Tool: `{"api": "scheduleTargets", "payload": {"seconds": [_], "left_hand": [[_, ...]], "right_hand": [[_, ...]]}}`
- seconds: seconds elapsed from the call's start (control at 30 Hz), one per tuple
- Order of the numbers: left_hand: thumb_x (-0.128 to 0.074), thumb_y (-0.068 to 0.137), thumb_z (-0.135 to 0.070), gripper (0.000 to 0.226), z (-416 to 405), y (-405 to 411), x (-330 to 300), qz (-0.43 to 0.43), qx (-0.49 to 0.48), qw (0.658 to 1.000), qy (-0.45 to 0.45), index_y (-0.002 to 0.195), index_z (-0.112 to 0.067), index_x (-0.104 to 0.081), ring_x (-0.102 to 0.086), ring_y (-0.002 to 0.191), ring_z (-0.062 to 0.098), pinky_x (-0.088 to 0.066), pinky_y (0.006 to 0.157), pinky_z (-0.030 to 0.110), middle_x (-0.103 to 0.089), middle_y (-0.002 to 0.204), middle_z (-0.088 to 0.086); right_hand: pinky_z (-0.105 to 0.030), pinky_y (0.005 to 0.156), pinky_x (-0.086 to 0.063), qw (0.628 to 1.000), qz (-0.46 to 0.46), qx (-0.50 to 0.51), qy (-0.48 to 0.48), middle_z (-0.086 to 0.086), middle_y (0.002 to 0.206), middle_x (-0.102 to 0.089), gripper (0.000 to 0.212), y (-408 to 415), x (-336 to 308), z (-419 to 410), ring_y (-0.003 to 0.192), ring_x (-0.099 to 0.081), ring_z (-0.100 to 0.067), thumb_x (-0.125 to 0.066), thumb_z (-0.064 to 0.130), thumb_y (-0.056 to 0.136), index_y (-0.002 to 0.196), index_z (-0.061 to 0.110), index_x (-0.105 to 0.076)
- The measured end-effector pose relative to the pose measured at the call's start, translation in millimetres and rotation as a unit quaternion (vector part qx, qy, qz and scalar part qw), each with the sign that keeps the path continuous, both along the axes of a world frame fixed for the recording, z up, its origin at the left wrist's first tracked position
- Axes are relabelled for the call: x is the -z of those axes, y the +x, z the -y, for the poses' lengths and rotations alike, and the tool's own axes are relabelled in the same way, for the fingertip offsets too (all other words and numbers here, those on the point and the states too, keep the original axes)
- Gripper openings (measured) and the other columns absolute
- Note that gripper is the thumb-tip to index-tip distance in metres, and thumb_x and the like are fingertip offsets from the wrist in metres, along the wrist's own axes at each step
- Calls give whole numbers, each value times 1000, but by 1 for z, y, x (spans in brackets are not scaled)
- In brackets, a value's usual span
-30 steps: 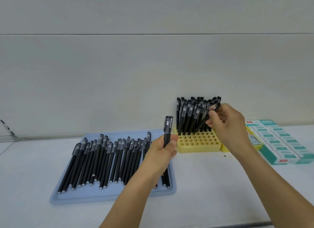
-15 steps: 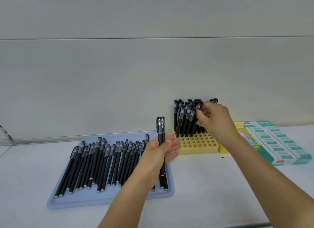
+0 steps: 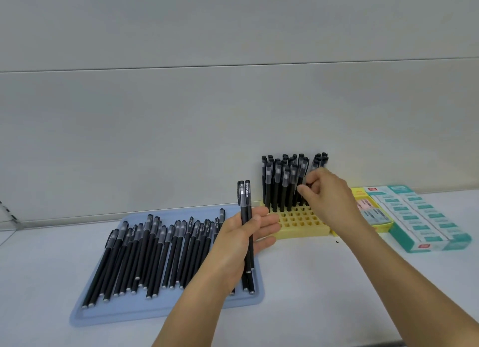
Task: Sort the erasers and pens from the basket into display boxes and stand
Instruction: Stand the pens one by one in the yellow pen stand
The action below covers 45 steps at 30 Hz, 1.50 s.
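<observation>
Left hand (image 3: 241,239) at six o'clock, thumb and fingers wrapped round two upright black capped pens (image 3: 245,217), caps up. Right hand (image 3: 328,197) at three o'clock of it, fingertips pinching one black pen (image 3: 303,177) among the standing black pens (image 3: 278,181) in the yellow gridded plastic stand (image 3: 300,223); front rows of holes bare. At nine o'clock of the stand, a flat pale-blue tray (image 3: 160,311) with many loose black pens (image 3: 155,253) lying side by side. At three o'clock of the stand, a yellow display box (image 3: 381,226) and a teal display box (image 3: 404,239), both with wrapped erasers (image 3: 420,217) in rows. All on a white table (image 3: 324,295).
</observation>
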<state>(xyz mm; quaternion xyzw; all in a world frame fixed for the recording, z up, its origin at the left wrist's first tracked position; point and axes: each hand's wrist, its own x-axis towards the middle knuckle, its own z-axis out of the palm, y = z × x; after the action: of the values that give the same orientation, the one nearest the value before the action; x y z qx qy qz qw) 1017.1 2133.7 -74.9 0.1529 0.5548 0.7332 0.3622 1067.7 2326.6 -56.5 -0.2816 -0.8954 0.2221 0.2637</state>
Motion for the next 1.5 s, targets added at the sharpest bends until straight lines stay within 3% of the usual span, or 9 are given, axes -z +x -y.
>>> {"api": "scheduleTargets", "payload": {"seconds": [0.23, 0.33, 0.43, 0.6, 1.0, 1.13, 1.27, 1.37, 1.5], "left_hand": [[-41, 104, -18, 30, -9, 15, -5, -74, 144, 986, -25, 128, -10, -58, -66, 110, 21, -50, 100, 41, -70, 118, 9], [-41, 104, -24, 29, -11, 14, -2, -200, 100, 966, -129, 127, -22, -58, -62, 107, 8, -50, 95, 26, -66, 117, -7], [-37, 104, -31, 22, -9, 9, 8, -422, 56, 866, -262, 117, -26, -53, -48, 82, 5, -39, 69, 19, -52, 94, -12], [-37, 104, -24, 15, -12, 14, 15, -514, 77, 802, -294, 105, -18, -51, -40, 64, 7, -32, 56, 19, -42, 77, -8], [-37, 104, -25, 21, -12, 10, 13, -455, 96, 831, -306, 116, -17, -53, -37, 55, 6, -29, 48, 19, -42, 68, -8], [-38, 104, -29, 24, -12, 7, 14, -416, 88, 856, -294, 120, -22, -53, -37, 54, 5, -31, 49, 17, -44, 68, -9], [-37, 104, -32, 21, -16, 12, 11, -358, 5, 904, -235, 114, -28, -54, -57, 82, 9, -45, 70, 21, -61, 97, -8], [-38, 104, -31, 23, -24, 17, 8, -403, 1, 892, -204, 115, -25, -57, -58, 97, 4, -49, 85, 26, -63, 108, -9], [-43, 102, -31, 32, -30, 19, 15, -468, 47, 856, -214, 134, -29, -47, -49, 119, 6, -40, 100, 23, -54, 127, -11]], "right_hand": [[-13, 59, -44, 924, -57, -246, -287, 4, 66, -65, 19, 29, -15, 48, 62, -57, -2, -63, 22, 92, 80, 9, -71], [-13, 52, -45, 942, -171, -118, -265, 5, 62, -64, 15, 35, -20, 21, 50, -54, -2, -63, 19, 92, 80, 11, -68], [-32, 68, -58, 957, -215, -30, -191, -7, 69, -68, 10, 37, -20, -9, 61, -66, -14, -61, 17, 93, 86, 10, -64], [-40, 75, -58, 979, -154, -42, -126, -2, 72, -68, 8, 24, -6, -20, 70, -69, -15, -62, 15, 92, 85, 16, -60], [-43, 72, -58, 993, -64, -59, -82, -1, 75, -66, 13, -2, 14, -18, 71, -67, -18, -60, 19, 93, 83, 11, -62], [-42, 76, -54, 997, -22, -17, -74, 8, 82, -63, 21, 2, 7, -17, 80, -62, -15, -65, 39, 88, 94, 20, -59], [-30, 70, -49, 977, -102, -57, -180, 3, 84, -63, 27, 32, 3, 17, 76, -57, -10, -71, 45, 82, 98, 26, -61], [-14, 61, -41, 955, -98, -203, -193, 3, 80, -63, 11, 43, 6, 47, 72, -54, -9, -76, 27, 80, 88, 23, -70], [-15, 57, -42, 959, -152, -162, -176, 7, 70, -63, 10, 44, -2, 37, 61, -55, -3, -68, 13, 86, 77, 14, -65]]}}
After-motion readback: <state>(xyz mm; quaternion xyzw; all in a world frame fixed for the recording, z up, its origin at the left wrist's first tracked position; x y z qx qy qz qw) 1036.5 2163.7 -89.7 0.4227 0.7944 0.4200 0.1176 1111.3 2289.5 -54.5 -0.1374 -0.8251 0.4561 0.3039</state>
